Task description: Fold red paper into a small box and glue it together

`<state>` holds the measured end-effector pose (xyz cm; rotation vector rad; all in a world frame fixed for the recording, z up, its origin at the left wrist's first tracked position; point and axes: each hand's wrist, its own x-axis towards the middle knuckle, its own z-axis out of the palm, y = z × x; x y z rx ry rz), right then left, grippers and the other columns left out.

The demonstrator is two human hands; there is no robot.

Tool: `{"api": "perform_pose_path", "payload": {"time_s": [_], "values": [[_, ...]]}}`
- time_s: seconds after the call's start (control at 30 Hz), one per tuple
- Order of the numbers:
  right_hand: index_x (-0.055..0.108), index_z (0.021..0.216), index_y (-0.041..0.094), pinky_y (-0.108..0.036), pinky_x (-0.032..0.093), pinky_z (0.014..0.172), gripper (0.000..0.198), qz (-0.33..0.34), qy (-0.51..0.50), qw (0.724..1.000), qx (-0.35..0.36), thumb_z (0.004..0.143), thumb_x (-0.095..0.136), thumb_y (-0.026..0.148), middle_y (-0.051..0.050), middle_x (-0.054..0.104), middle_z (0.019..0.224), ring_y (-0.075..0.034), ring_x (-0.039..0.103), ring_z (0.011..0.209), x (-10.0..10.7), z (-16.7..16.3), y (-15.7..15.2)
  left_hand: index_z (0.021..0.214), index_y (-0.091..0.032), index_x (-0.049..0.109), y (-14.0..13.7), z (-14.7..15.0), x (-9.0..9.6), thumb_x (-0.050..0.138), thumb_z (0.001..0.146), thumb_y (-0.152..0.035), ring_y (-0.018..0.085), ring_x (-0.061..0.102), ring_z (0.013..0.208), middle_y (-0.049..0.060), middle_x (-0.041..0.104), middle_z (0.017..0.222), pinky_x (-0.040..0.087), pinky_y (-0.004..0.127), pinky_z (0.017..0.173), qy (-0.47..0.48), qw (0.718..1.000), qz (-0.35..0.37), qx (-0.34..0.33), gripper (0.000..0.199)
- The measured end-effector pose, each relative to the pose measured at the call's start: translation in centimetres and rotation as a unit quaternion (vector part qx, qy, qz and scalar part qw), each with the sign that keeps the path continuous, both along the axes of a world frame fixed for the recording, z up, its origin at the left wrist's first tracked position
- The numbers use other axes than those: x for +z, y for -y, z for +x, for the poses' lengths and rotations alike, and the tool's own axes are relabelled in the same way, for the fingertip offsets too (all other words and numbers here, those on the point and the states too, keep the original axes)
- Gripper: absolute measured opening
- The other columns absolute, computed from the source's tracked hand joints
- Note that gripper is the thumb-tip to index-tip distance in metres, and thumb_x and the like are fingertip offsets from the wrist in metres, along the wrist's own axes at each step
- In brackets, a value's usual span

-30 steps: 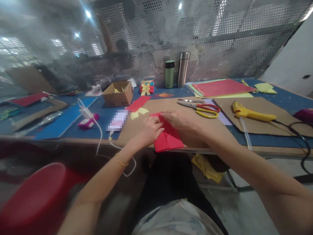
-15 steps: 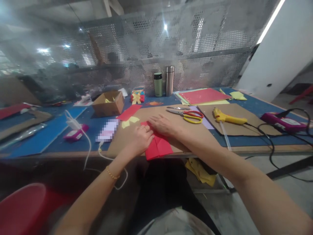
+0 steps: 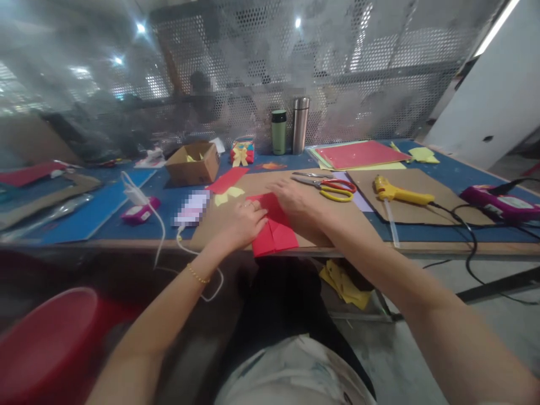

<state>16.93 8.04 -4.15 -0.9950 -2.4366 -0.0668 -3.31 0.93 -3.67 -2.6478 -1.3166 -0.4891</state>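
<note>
A folded red paper sheet [image 3: 273, 233] lies on a brown cardboard sheet [image 3: 257, 185] at the near table edge. My left hand [image 3: 241, 224] presses down on the paper's left side. My right hand [image 3: 298, 205] lies flat on its upper right part, fingers spread across a fold. Yellow paper scraps [image 3: 228, 196] and a red paper strip [image 3: 226, 180] sit just beyond my left hand.
Red-and-yellow scissors [image 3: 333, 188] and a yellow glue gun [image 3: 400, 192] with its cable lie to the right. A cardboard box [image 3: 193, 163], small gift box [image 3: 242, 153], two flasks [image 3: 289, 127], coloured paper stack [image 3: 358, 154] stand further back. A red stool [image 3: 46, 340] is at lower left.
The camera has shifted slightly. Both hands stay on the red paper; my right hand has slid a little along the fold toward the right.
</note>
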Motion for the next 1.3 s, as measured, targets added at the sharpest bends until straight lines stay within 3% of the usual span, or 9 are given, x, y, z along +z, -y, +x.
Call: {"api": "perform_pose_path", "payload": {"time_s": [0.1,0.23,0.4,0.67,1.0,1.07,1.2,1.3], "values": [[0.078,0.106,0.017,-0.037,0.057,0.090,0.034,-0.018,-0.024,1.000,-0.001,0.100,0.045,0.007,-0.015,0.081,0.111,-0.026,0.075,0.099,0.3,1.9,1.6,0.116,-0.018,0.073,0.1,-0.1,-0.1,0.051,0.103,-0.028,0.030,0.063,0.111,0.013,0.071,0.111,0.049,0.050,0.103,0.032,0.999,-0.013,0.011,0.027],[0.079,0.109,0.022,-0.034,0.059,0.087,0.031,-0.052,-0.110,0.992,0.025,0.101,0.051,0.015,-0.008,0.083,0.109,-0.024,0.077,0.099,-0.2,3.5,3.3,0.105,-0.019,0.066,0.3,-0.3,0.1,0.049,0.101,-0.022,0.028,0.062,0.104,0.012,0.071,0.106,0.052,0.046,0.099,0.076,0.996,-0.037,0.039,0.018],[0.080,0.109,0.022,-0.035,0.059,0.087,0.033,-0.049,-0.123,0.991,0.021,0.097,0.051,0.011,-0.010,0.083,0.107,-0.024,0.077,0.098,-1.5,3.3,3.3,0.097,-0.020,0.066,0.4,-0.5,0.2,0.044,0.104,-0.022,0.027,0.061,0.104,0.012,0.069,0.106,0.051,0.047,0.098,0.058,0.998,-0.028,0.024,0.024],[0.077,0.106,0.018,-0.031,0.053,0.083,0.036,-0.054,-0.131,0.989,0.051,0.097,0.044,0.009,-0.011,0.080,0.105,-0.021,0.072,0.094,-1.6,3.0,3.4,0.110,-0.023,0.077,0.2,-0.9,0.3,0.045,0.104,-0.023,0.027,0.063,0.111,0.010,0.073,0.113,0.050,0.047,0.101,0.073,0.996,-0.041,0.007,0.032],[0.075,0.104,0.017,-0.029,0.050,0.083,0.033,-0.066,-0.116,0.989,0.067,0.095,0.045,0.005,-0.011,0.076,0.105,-0.021,0.069,0.096,-1.1,2.7,3.7,0.118,-0.022,0.071,-0.1,-0.9,1.1,0.051,0.103,-0.025,0.028,0.065,0.117,0.011,0.074,0.122,0.053,0.048,0.106,0.073,0.996,-0.035,0.021,0.026],[0.075,0.104,0.017,-0.030,0.050,0.084,0.035,-0.064,-0.115,0.989,0.068,0.093,0.045,0.004,-0.011,0.076,0.106,-0.021,0.069,0.097,-1.2,2.8,3.7,0.121,-0.022,0.068,-0.3,-0.5,1.6,0.056,0.100,-0.023,0.029,0.066,0.117,0.012,0.074,0.124,0.054,0.047,0.104,0.070,0.996,-0.046,0.038,0.024],[0.077,0.100,0.018,-0.030,0.052,0.084,0.035,-0.066,-0.133,0.987,0.063,0.090,0.046,0.004,-0.010,0.076,0.106,-0.021,0.071,0.095,-1.7,3.2,3.5,0.136,-0.022,0.059,-1.1,0.3,2.4,0.062,0.095,-0.019,0.028,0.068,0.110,0.010,0.075,0.115,0.054,0.043,0.098,0.073,0.992,-0.094,0.047,0.041],[0.077,0.099,0.018,-0.031,0.053,0.084,0.034,-0.068,-0.155,0.985,0.039,0.089,0.047,0.005,-0.010,0.077,0.102,-0.021,0.071,0.093,-1.9,3.2,3.2,0.126,-0.022,0.062,-2.0,0.6,2.4,0.065,0.093,-0.020,0.026,0.069,0.098,0.008,0.075,0.104,0.053,0.039,0.088,0.080,0.986,-0.123,0.074,0.033]]}}
